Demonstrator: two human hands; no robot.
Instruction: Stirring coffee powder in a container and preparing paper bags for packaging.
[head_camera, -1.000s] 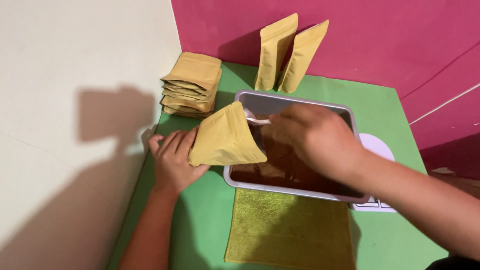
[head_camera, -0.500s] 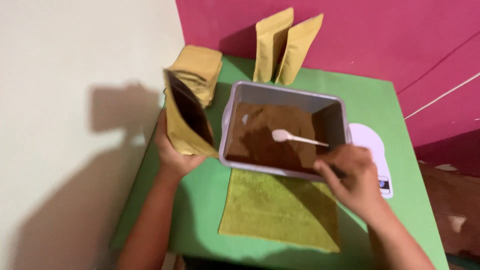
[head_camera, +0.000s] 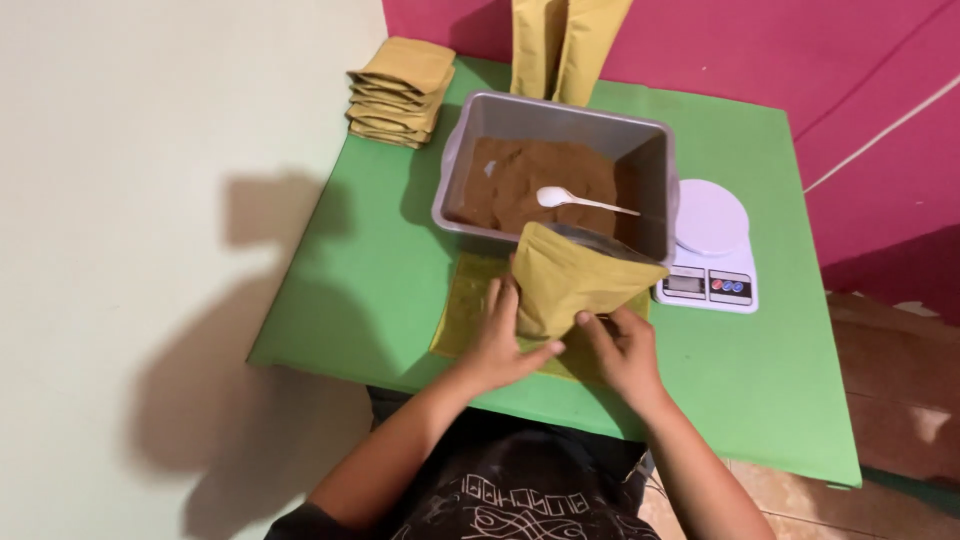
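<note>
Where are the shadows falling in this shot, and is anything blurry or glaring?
Head view: light comes from the right, throwing a big soft shadow of the person across the pale floor left of the green table; the metal tray shades the table on its left. Both hands, left hand and right hand, and the tan pouch look sharp. No strong glare; the white scale is bright.

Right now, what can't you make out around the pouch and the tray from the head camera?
- Pouch contents: mouth faces away.
- Two standing pouches: tops cut off by the frame's upper edge.
- Scale display: too small to read.
- Yellow cloth: mostly covered by left hand, right hand.
</note>
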